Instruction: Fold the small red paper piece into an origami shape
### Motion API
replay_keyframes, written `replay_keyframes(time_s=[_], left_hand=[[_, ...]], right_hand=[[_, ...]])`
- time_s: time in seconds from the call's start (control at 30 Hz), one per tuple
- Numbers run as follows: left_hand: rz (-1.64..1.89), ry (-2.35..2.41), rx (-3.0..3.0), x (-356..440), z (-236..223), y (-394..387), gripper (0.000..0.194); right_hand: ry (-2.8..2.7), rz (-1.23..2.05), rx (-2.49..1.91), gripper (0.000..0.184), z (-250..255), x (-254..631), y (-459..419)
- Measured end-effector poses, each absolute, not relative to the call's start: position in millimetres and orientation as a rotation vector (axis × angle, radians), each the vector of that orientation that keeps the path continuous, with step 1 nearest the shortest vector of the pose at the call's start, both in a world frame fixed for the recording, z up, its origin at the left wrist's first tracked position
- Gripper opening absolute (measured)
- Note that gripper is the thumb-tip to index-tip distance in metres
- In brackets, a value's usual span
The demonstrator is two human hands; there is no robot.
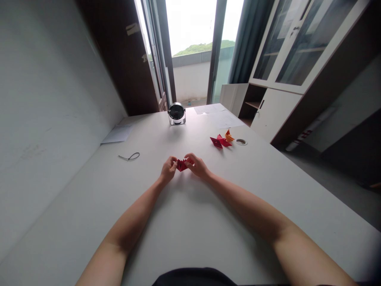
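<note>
A small red folded paper piece (pixel 181 165) with a pointed, zigzag upper edge is held between both hands, over the middle of the white table (pixel 175 222). My left hand (pixel 169 168) pinches its left side between thumb and fingers. On the right side, my right hand (pixel 196 164) grips it the same way, its fingers curled over the top. The fingertips cover both ends of the paper. To the right and farther back lie red folded paper pieces (pixel 216 142) and an orange one (pixel 229 136), close together.
A roll of tape (pixel 241 142) lies beside the orange paper. At the far side stands a round black-and-silver device (pixel 176 114). A black looped tie (pixel 129 157) lies at left. Paper sheets (pixel 117 134) rest by the left wall, others (pixel 223 120) at the back right.
</note>
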State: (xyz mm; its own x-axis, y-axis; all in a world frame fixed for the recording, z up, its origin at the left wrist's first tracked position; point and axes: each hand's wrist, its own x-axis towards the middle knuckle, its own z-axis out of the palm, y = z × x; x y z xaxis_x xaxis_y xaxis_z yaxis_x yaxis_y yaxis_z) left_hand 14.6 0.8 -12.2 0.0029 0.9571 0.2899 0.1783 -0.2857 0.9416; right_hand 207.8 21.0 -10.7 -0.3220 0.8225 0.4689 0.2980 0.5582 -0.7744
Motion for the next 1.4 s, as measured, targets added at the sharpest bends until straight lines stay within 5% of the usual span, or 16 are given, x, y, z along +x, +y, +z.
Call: replay_keyframes(time_s=[0.1,0.43,1.4], left_hand=[[1.325,1.245,1.583,14,-10,-1,0.016],[1.372,1.232,1.592,10,-18,4,0.014],[1.474,1.240,1.511,7,-18,8,0.008]], right_hand=[[-1.905,0.731,-0.901,0.030,-8,208,19],[-1.953,0.663,-0.832,0.011,-2,208,16],[-2.137,0.531,-0.826,0.011,4,212,11]])
